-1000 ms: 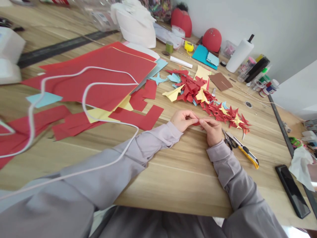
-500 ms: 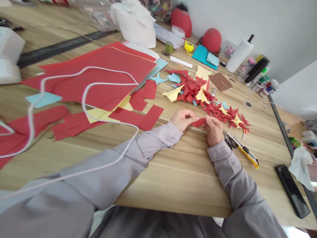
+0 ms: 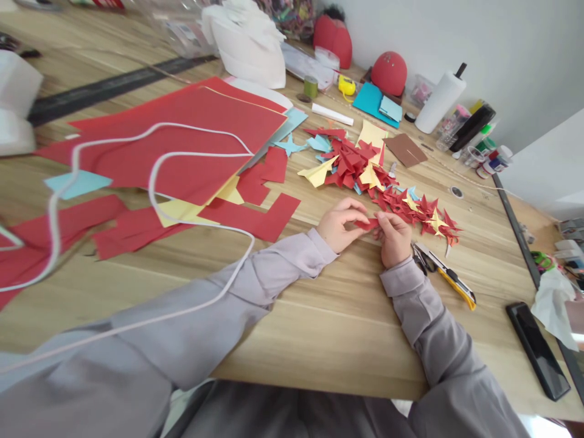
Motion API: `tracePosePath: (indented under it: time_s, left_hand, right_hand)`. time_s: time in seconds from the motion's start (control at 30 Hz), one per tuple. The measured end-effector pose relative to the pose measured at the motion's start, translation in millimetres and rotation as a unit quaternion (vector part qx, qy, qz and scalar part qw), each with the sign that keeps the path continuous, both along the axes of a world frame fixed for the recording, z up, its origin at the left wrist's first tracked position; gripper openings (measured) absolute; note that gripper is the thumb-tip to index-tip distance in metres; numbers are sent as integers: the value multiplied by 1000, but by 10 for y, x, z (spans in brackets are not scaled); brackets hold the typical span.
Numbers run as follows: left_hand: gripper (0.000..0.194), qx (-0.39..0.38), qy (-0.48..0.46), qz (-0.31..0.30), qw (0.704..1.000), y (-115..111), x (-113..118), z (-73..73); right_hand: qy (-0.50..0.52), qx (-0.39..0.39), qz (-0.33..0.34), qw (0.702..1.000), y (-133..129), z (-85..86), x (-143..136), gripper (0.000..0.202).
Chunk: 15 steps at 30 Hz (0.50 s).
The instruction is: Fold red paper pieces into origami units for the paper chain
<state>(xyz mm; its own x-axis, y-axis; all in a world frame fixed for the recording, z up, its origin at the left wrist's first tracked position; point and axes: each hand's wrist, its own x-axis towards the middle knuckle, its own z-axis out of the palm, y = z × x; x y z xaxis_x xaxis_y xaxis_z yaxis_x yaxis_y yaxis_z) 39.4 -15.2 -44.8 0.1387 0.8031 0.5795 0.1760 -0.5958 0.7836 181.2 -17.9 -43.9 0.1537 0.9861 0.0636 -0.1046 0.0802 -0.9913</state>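
Note:
Between my two hands is a small folded piece of red paper [image 3: 367,224]. My left hand [image 3: 341,225] pinches its left end, and my right hand [image 3: 393,237] grips the other end between thumb and fingers. Both hands partly cover the paper. Just beyond them lies a heap of folded paper pieces [image 3: 349,163], mostly red with some yellow and blue. A row of red folded stars [image 3: 415,210] runs from the heap to the right. Loose red paper strips [image 3: 274,219] lie left of my left hand.
Large red sheets [image 3: 182,137] cover the left of the table, crossed by a white cable [image 3: 155,176]. Scissors [image 3: 425,260] and a yellow utility knife [image 3: 449,277] lie right of my right hand. A black phone [image 3: 538,351] rests near the right edge. Bottles [image 3: 495,159] stand at the back right.
My left hand's fingers have shifted and curled over the red paper, which now shows less. My right hand stays almost in place, still gripping it.

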Motion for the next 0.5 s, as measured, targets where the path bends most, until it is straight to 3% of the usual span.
tracePosePath:
  time_s: [0.17, 0.5]
  left_hand:
    - [10, -37, -54, 19, 998, 33, 1, -8]
    - [20, -192, -159, -17, 968, 46, 48, -32]
  right_hand:
    - [-6, 24, 19, 1000, -29, 30, -15, 20]
    - [-49, 34, 22, 998, -15, 13, -14, 21]
